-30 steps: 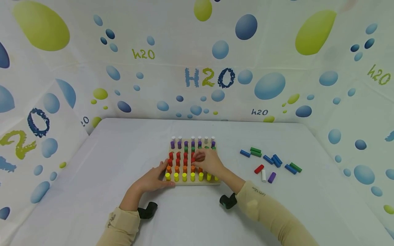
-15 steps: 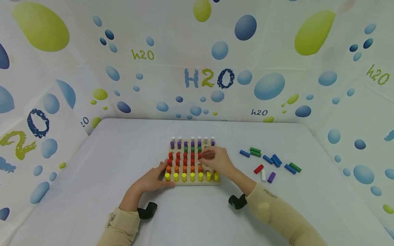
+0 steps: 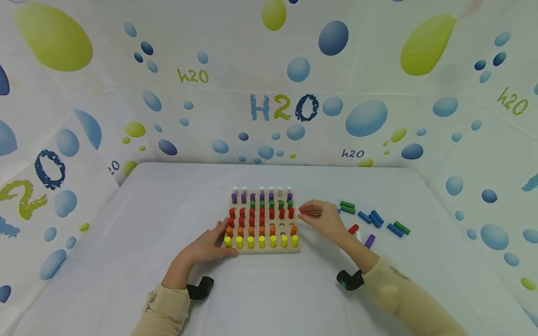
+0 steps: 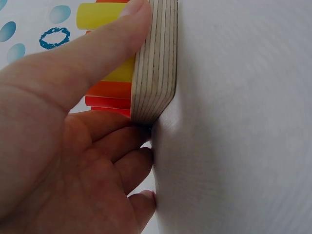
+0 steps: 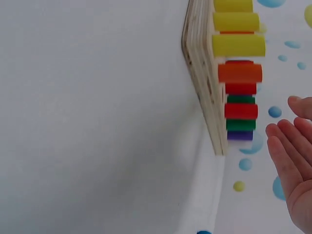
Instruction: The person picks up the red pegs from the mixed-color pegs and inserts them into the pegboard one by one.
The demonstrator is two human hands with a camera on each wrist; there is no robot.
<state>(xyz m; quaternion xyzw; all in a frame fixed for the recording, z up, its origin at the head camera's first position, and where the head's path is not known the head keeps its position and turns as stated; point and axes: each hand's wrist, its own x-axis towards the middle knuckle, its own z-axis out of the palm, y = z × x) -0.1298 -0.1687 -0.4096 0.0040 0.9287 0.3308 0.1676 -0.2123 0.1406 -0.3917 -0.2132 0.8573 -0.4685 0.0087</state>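
Observation:
A wooden pegboard [image 3: 269,249] stands mid-table, bearing rows of white, purple, green, red, orange and yellow pegs [image 3: 262,241]. My left hand [image 3: 206,246] holds its near left corner, thumb along the front edge and fingers against the left side. In the left wrist view the thumb [image 4: 105,63] lies over the board's layered plywood edge [image 4: 156,63]. Just off the board's right side, my right hand [image 3: 323,219] is raised with nothing in it. Its fingers [image 5: 287,156] show straight in the right wrist view. Bare holes [image 3: 282,225] show among the red and orange pegs.
Loose pegs lie to the right: green pegs [image 3: 347,207], blue pegs [image 3: 376,218], a purple peg [image 3: 370,241] and a red peg [image 3: 353,229]. My right hand and wrist partly cover some of these. A printed curtain [image 3: 235,84] rises behind the white table [image 3: 126,261].
My right hand has moved right, from among the red pegs to beyond the board's right side. Red and green pegs it covered now show. My left hand keeps its hold on the corner.

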